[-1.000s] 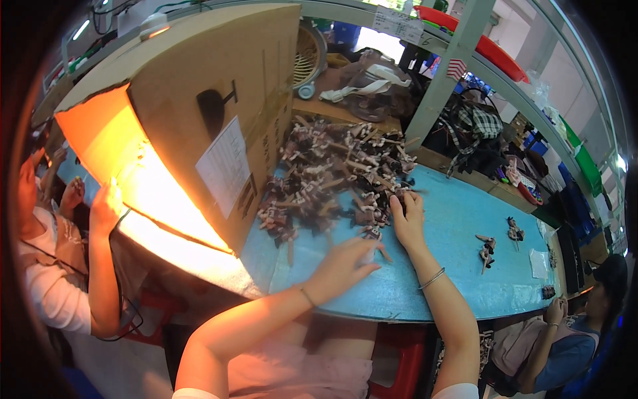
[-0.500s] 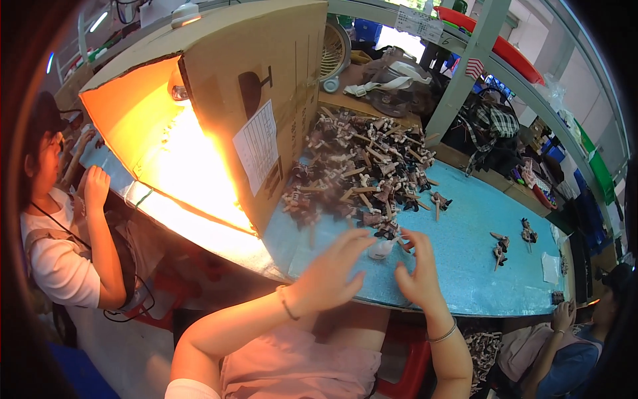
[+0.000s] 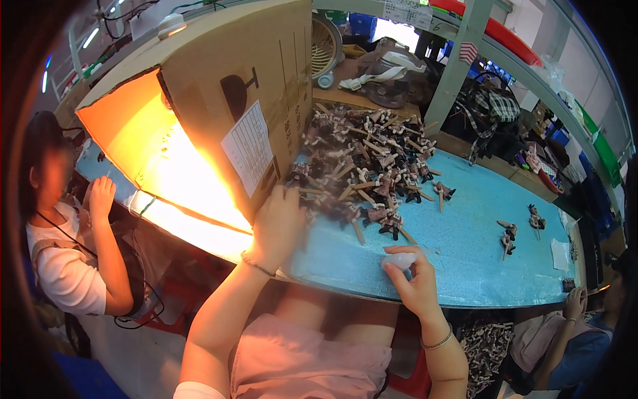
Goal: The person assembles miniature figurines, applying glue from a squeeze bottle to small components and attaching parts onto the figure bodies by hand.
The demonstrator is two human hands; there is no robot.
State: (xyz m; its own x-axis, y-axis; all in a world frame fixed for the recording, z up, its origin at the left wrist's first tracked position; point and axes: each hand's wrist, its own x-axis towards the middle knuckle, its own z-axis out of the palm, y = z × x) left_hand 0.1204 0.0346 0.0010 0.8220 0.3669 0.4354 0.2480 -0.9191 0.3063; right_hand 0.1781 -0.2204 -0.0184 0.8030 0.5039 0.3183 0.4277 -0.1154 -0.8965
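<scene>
My right hand (image 3: 417,282) is closed round a small white rounded object (image 3: 401,260) above the table's near edge; its exact kind is unclear. My left hand (image 3: 279,216) reaches up beside the lower corner of a large cardboard box (image 3: 279,86), at the left side of a heap of small figures (image 3: 372,159). Blur and the angle hide the left fingertips, so a grip on anything there does not show. The figures are brown, white and black, with flat wooden-looking sticks among them.
The box's open side glows orange from a bright lamp inside. On the blue tabletop (image 3: 465,266) a few figures (image 3: 508,239) lie apart at the right. A person (image 3: 73,266) sits at the left; another person's arm (image 3: 555,339) shows lower right. A metal post (image 3: 458,86) rises behind.
My left hand has moved left and away from the white object towards the box and the heap's left side. The white object is now lifted in my right hand.
</scene>
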